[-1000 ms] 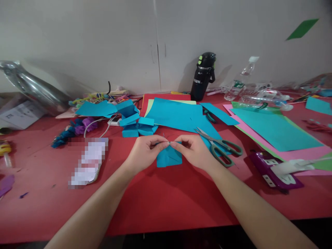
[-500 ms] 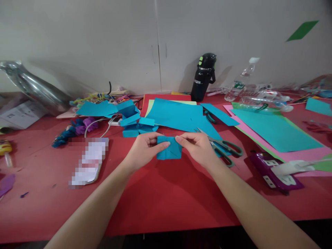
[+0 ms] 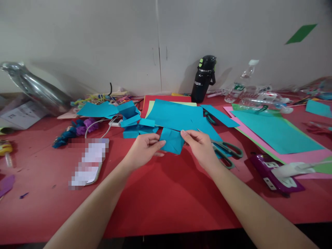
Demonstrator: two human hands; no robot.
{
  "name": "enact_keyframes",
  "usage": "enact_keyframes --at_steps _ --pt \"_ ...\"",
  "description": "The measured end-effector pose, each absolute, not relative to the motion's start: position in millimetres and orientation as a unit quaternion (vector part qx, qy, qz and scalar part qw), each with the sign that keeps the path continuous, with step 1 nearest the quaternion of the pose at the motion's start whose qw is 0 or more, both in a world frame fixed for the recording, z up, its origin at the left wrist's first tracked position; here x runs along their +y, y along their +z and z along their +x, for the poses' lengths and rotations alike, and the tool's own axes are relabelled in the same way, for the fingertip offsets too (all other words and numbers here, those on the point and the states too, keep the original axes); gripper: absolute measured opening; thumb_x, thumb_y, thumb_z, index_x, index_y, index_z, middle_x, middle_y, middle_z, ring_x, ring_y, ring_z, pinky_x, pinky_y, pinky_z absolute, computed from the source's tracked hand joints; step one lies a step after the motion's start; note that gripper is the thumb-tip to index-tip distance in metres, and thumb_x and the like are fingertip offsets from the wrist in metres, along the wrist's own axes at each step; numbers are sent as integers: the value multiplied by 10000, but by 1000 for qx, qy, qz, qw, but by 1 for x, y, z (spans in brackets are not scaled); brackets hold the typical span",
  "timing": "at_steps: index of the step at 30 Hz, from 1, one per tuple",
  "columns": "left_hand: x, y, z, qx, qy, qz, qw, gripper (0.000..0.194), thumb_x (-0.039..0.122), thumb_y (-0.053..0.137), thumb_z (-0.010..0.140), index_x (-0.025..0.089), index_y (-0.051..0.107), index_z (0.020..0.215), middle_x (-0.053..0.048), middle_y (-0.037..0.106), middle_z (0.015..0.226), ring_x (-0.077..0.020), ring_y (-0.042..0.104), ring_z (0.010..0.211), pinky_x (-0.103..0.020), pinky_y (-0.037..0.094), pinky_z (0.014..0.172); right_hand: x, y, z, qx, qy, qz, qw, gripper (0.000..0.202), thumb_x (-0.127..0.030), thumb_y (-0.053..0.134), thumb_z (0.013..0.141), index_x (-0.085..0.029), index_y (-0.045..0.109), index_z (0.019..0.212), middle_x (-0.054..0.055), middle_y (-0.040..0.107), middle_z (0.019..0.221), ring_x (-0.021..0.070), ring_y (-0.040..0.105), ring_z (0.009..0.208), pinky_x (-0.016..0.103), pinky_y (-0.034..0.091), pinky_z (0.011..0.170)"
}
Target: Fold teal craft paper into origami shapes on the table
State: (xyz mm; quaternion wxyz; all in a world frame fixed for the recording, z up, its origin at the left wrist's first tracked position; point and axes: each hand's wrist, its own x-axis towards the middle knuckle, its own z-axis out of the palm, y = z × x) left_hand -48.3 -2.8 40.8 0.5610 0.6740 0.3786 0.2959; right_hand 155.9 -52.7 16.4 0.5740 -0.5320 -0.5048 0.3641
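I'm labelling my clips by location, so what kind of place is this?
Probably a craft worktable: green-handled scissors, a small blue paper square in both hands, and coloured paper sheets on the red tabletop.

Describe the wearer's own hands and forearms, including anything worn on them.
The left hand and right hand are bare, without gloves. No ring, watch or bracelet shows. The left forearm and right forearm are uncovered, with no sleeve in view. Nail polish is too small to judge.
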Motion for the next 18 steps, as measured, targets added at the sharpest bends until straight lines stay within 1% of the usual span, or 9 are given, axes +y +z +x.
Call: enact_keyframes --at_steps 2,4,6,8,10,12,13,15,18 --pt "-2 40 -50 380 299 673 560 290 426 720 852 182 609 742 -9 668 745 -170 713 711 -344 666 723 -52 15 155 -495 405 -517 568 332 -519 679 870 -204 680 764 10 609 726 157 526 687 310 451 668" --pt "0 41 -53 378 292 686 549 265 424 718 858 176 656 788 -34 718 770 -186 731 703 -331 664 683 -52 15 154 -506 453 -493 544 312 -516 698 854 -206 706 823 21 649 784 166 554 723 328 474 708" --pt "1 43 -56 371 285 709 528 251 413 709 870 168 691 818 -42 730 759 -181 723 672 -296 644 627 -53 15 154 -528 486 -467 516 311 -511 692 859 -204 705 811 20 652 786 164 555 724 332 477 715" --pt "2 43 -57 366 300 729 495 245 406 692 888 163 716 860 -40 726 755 -159 692 639 -261 607 583 -54 16 155 -557 499 -457 482 335 -510 692 859 -200 672 734 0 605 718 146 516 671 312 450 662" --pt "3 43 -58 369 332 732 467 254 413 690 890 165 727 924 -49 739 811 -154 674 649 -254 580 570 -56 18 156 -588 499 -462 438 386 -515 704 848 -198 612 646 -27 513 633 126 445 606 288 384 583" --pt "3 41 -57 376 357 724 455 269 421 700 882 172 727 979 -62 756 883 -170 686 711 -266 580 604 -58 19 155 -610 496 -468 404 441 -531 698 847 -200 556 592 -43 441 588 115 389 569 280 323 536" --pt "3 41 -57 376 359 724 453 265 419 704 880 176 728 981 -65 761 905 -180 695 746 -273 582 630 -59 19 154 -612 496 -470 400 456 -542 686 854 -202 545 586 -44 433 581 113 384 563 280 313 529" --pt "3 40 -56 370 348 737 446 236 405 701 885 184 736 961 -61 763 917 -190 703 799 -281 580 677 -59 19 152 -598 506 -467 410 427 -558 665 868 -202 594 642 -31 504 618 120 438 585 282 358 551" --pt "3 41 -57 361 327 762 426 207 387 690 896 191 748 930 -53 760 915 -194 700 832 -289 565 710 -57 16 150 -571 524 -458 436 360 -558 672 868 -200 702 847 28 670 818 157 577 722 316 482 688"
